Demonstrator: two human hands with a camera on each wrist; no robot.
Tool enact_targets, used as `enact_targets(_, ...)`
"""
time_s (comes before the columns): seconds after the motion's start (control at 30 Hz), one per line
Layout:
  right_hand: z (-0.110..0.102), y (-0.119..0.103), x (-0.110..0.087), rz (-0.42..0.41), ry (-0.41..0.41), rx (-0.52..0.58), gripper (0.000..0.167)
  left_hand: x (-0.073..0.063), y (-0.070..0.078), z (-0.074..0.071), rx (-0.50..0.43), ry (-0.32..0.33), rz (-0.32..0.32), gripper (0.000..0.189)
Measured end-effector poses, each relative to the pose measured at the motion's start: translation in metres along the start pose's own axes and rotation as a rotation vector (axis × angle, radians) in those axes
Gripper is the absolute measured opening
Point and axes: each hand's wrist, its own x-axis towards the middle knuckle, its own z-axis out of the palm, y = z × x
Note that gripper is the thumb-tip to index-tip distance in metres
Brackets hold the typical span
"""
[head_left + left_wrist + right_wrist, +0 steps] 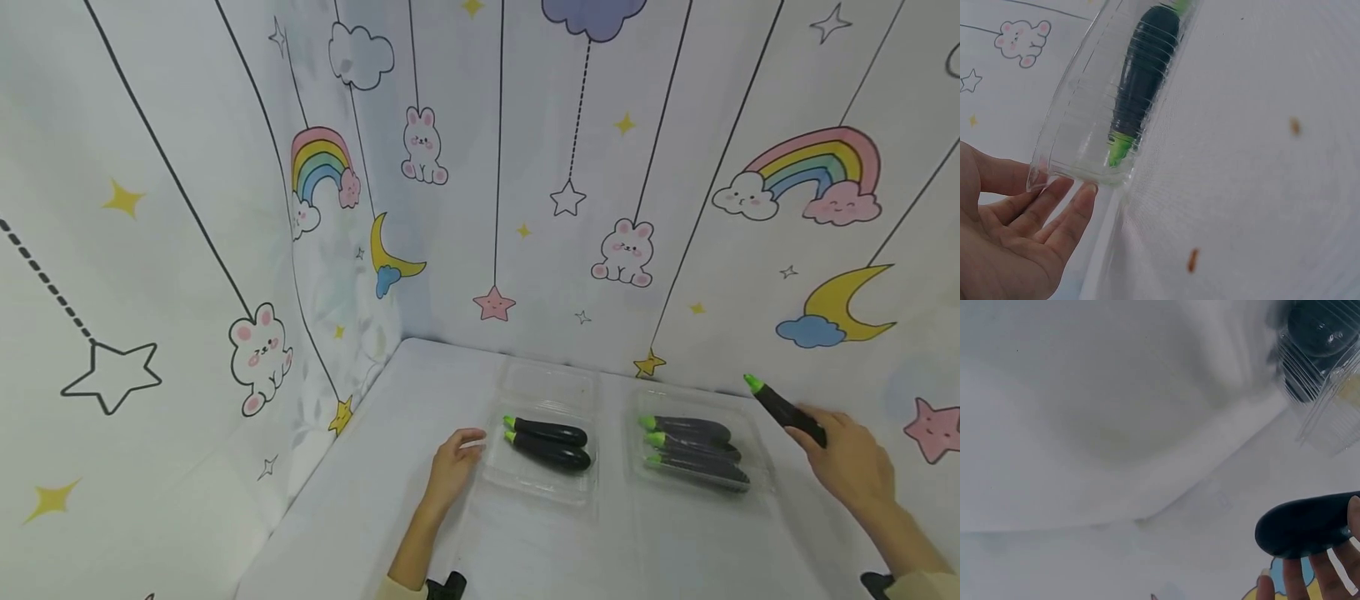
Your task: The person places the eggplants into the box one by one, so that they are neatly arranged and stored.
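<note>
My left hand pinches the left edge of a clear plastic box; in the left wrist view the thumb and fingers meet at its corner. Two dark eggplants with bright green stems lie side by side inside, stems to the left. On the right, my right hand grips another eggplant by its thick end, the green stem pointing up and left. The right wrist view shows this eggplant's rounded end between thumb and fingers.
A second clear plastic box with three eggplants stands between the left box and my right hand. The left box's lid is folded back toward the wall. A patterned cloth wall borders the white table behind and at left.
</note>
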Motion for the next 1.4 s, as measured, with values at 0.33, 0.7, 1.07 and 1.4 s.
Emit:
enact_targets(0.33,0.003,-0.011,-0.009,-0.042,0.038,0.081,0.053,-0.001,-0.002,-0.001,0.012,-0.010,0.005,0.034)
enact_targets(0.7,-0.006,-0.045,-0.011,-0.039,0.038,0.150,0.057,0.002,-0.003,-0.002,0.043,0.004,0.005,0.033)
enact_targets(1.07,-0.008,-0.073,-0.016,-0.124,0.093,0.192,0.052,0.002,-0.001,0.002,0.007,0.009,0.036,0.032)
enact_targets(1.4,-0.006,-0.100,-0.019,-0.141,0.070,0.209,0.055,0.003,-0.001,0.001,0.050,0.021,0.033,0.032)
